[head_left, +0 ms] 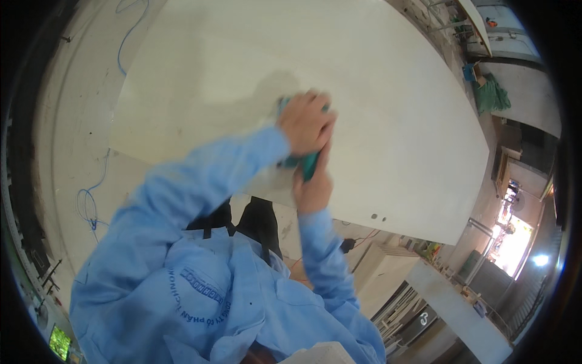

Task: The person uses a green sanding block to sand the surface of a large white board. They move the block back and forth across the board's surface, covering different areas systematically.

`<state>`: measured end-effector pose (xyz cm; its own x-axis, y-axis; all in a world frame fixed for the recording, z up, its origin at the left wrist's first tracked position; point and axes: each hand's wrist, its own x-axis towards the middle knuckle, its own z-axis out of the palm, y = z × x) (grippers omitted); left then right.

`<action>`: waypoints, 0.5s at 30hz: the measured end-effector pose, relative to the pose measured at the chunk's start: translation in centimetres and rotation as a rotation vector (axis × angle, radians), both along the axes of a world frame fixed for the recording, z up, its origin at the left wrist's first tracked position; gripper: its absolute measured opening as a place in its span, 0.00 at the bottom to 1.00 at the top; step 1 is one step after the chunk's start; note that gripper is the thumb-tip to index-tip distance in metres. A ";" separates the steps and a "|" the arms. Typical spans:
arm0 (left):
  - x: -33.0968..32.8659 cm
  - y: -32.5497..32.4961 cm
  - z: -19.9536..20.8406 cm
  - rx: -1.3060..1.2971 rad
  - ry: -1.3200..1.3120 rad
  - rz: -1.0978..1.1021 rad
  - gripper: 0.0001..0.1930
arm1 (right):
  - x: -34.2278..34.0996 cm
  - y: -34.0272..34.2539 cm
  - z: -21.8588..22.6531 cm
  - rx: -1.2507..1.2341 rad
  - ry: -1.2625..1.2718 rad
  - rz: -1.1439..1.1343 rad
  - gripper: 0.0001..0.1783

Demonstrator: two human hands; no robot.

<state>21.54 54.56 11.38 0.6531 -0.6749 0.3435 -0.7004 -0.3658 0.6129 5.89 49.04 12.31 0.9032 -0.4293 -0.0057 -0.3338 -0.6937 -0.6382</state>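
Note:
A teal power sander (pixel 310 165) rests on a large off-white panel (pixel 400 121), mostly covered by my hands and smeared by motion. My left hand (pixel 306 121) is closed over its far end, pressing from above. Nearer to me, my right hand (pixel 313 189) wraps round the handle end. The two hands touch where the fingers meet. The sander's underside and base are hidden, so its contact with the panel shows only in part. A soft shadow falls on the panel just beyond my left hand.
Two dark round marks or holes (pixel 378 217) sit near the panel's near edge. A thin blue cord or hose (pixel 90 200) lies on the floor at left. Lower right stands a pale cabinet (pixel 388 267); a green bag (pixel 492 95) is at far right.

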 end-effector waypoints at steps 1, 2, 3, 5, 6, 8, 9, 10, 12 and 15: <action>2.8 -2.1 -0.6 -0.007 -0.049 0.011 0.09 | 2.8 -1.5 -0.4 -0.082 -0.013 -0.038 0.51; 5.6 -4.5 -0.8 0.048 -0.051 0.004 0.11 | 5.6 -3.7 -0.7 -0.146 -0.028 -0.023 0.51; 7.5 -6.6 -0.8 0.016 -0.085 0.026 0.13 | 7.4 -5.3 -1.1 -0.167 -0.056 -0.048 0.50; 9.5 -9.3 -0.8 0.104 -0.076 0.013 0.14 | 9.3 -7.3 -1.5 -0.225 0.039 -0.107 0.48; 9.6 -10.1 -0.6 0.122 -0.086 0.010 0.14 | 9.2 -7.5 -1.5 -0.228 0.072 -0.140 0.46; 7.0 -9.3 0.0 0.138 -0.058 -0.037 0.14 | 6.5 -6.2 -1.2 -0.232 0.019 -0.158 0.45; 4.6 -8.0 0.3 0.164 -0.046 -0.058 0.13 | 4.1 -4.4 -0.7 -0.190 0.013 -0.172 0.45; 1.9 -6.0 0.5 0.164 -0.028 -0.071 0.11 | 1.5 -2.6 -0.3 -0.148 0.028 -0.172 0.44; -3.4 -1.2 1.4 0.133 0.047 -0.078 0.09 | -3.7 1.7 1.1 -0.038 0.062 -0.144 0.42; -8.8 5.8 1.9 -0.010 0.093 -0.083 0.05 | -9.4 7.4 2.5 0.115 0.166 -0.119 0.44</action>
